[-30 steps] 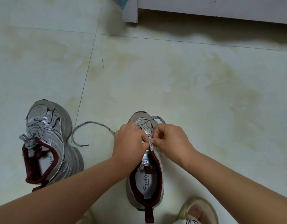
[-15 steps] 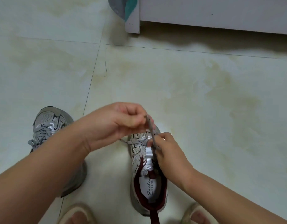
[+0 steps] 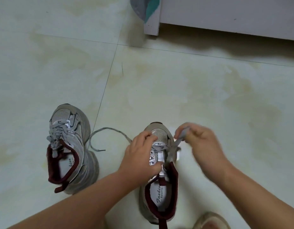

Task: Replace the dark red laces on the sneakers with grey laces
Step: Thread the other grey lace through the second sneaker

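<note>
Two grey sneakers with dark red linings stand on the tiled floor. The left sneaker (image 3: pixel 72 146) is fully laced in grey. The right sneaker (image 3: pixel 159 187) has a grey lace across its lowest eyelets only. My left hand (image 3: pixel 139 156) rests on that shoe's left side, fingers over the eyelets and thumb by the tongue. My right hand (image 3: pixel 202 144), blurred, pinches one end of the grey lace (image 3: pixel 174 149) and holds it up above the shoe's right side. The lace's other end (image 3: pixel 108 131) lies looped on the floor between the shoes.
A white furniture base (image 3: pixel 225 15) with a leg (image 3: pixel 151 22) runs along the top, with grey and teal cloth (image 3: pixel 144 7) hanging beside it. A sandalled foot (image 3: pixel 210 220) shows at the bottom right. No dark red lace is in view.
My left hand came down from lifting the lace and now rests on the shoe. My right hand rose to the right with a lace end. The camera tilted, showing both shoes.
</note>
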Motion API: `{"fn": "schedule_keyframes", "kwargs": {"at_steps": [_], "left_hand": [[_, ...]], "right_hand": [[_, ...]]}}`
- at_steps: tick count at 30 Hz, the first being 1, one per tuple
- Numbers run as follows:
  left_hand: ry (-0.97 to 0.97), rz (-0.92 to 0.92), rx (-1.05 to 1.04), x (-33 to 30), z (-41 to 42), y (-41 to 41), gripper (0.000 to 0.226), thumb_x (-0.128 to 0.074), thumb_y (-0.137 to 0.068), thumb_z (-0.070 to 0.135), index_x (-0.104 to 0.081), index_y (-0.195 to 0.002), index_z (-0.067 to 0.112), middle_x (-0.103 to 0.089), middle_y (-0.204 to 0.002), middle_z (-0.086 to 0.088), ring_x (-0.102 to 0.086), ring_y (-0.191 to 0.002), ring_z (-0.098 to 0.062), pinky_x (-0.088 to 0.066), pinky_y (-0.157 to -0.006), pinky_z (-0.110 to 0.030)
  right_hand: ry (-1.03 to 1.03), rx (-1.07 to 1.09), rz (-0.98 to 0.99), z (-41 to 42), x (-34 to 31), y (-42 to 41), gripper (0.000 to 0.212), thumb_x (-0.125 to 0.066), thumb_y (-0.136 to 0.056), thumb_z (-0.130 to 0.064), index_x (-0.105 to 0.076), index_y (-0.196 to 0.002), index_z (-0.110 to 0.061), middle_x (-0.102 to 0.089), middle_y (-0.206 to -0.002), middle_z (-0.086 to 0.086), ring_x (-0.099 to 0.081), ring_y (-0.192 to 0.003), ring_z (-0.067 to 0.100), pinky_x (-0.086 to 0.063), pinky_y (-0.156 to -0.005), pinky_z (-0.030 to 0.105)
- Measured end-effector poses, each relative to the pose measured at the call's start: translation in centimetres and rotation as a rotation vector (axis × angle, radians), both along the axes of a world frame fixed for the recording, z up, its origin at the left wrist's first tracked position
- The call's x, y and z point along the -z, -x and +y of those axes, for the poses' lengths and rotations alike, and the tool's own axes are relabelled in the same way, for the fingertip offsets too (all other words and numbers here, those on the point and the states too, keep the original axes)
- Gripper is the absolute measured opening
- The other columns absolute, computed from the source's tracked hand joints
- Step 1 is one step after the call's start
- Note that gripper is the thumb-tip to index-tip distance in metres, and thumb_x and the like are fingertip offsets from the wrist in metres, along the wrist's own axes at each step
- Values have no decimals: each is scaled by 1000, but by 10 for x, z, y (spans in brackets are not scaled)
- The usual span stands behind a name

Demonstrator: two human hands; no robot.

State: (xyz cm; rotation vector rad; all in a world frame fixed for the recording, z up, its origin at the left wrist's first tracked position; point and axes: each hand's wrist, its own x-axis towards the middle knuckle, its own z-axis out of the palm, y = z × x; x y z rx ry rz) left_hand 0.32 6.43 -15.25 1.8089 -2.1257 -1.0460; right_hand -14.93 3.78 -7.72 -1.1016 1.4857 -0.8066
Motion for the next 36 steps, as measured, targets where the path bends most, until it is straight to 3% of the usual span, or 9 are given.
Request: {"fn": "schedule_keyframes", "kwargs": {"at_steps": [7,11,15,19,21,24,28,34,36], "left_hand": [[-39,9,-25,-4,2,-2,60,-46,-74,41,-39,-131,23,-26,-137,7,-35,-122,-15,-35,-101,-31],[-46,-97,-47,-11,-3,-7,28,-47,-92,38,-44,-114,20,-34,-110,1,-46,-85,-16,-41,-84,-30],[-169,-149,2,-22,-18,-14,21,-50,-91,39,-43,-101,22,-38,-105,0,-44,-86,-18,-37,-90,-33],[-286,-182,112,-36,-37,-17,25,-55,-91,34,-40,-75,22,-46,-77,6,-47,-78,-16,-35,-70,-28],[-385,-22,79,-46,-45,-18,19,-59,-88,25,-44,-75,24,-47,-69,9,-46,-64,-7,-35,-61,-24],[-459,346,-11,-70,-51,-16,14,-53,-85,5,-52,-88,19,-48,-55,11,-39,-43,-2,-33,-48,-17],[-377,551,-56,-95,-58,-17,25,-46,-82,-5,-51,-92,17,-44,-53,7,-38,-44,-5,-32,-45,-13],[-219,90,25,-76,-52,-38,7,-47,-93,21,-53,-93,17,-49,-62,7,-46,-53,-10,-37,-50,-21],[-264,-59,88,-64,-47,-43,31,-36,-98,31,-58,-89,12,-49,-67,4,-47,-58,-11,-37,-57,-24]], "right_hand": [[-10,373,-105,-39,-32,41,34,-38,-91,0,-55,-63,-11,-51,-45,-6,-41,-49,13,-34,-49,20],[-211,324,99,-38,-5,50,26,-41,-92,-2,-64,-80,-8,-50,-46,0,-37,-43,14,-35,-45,21],[-350,248,236,-32,18,52,22,-42,-92,0,-59,-107,-1,-54,-60,10,-43,-49,19,-37,-50,25],[-401,41,556,-24,32,43,49,-52,-89,-13,-39,-136,-10,-57,-109,17,-59,-89,29,-47,-76,36],[-266,-148,760,-18,26,27,60,-59,-85,-19,-34,-140,-18,-43,-128,15,-47,-116,30,-40,-95,36],[-77,-425,615,-8,8,-4,55,-67,-79,-20,-46,-130,-27,-43,-111,2,-49,-103,16,-38,-87,22],[-60,-483,328,-5,0,-31,17,-68,-78,-19,-55,-68,-21,-44,-55,-13,-39,-50,4,-32,-53,20],[99,-40,296,-25,-8,-20,32,-54,-87,-19,-56,-56,-11,-41,-48,-2,-35,-48,11,-30,-51,27],[83,97,226,-32,-11,-11,32,-50,-89,-17,-57,-58,-12,-43,-50,4,-38,-48,15,-33,-51,27]]}}
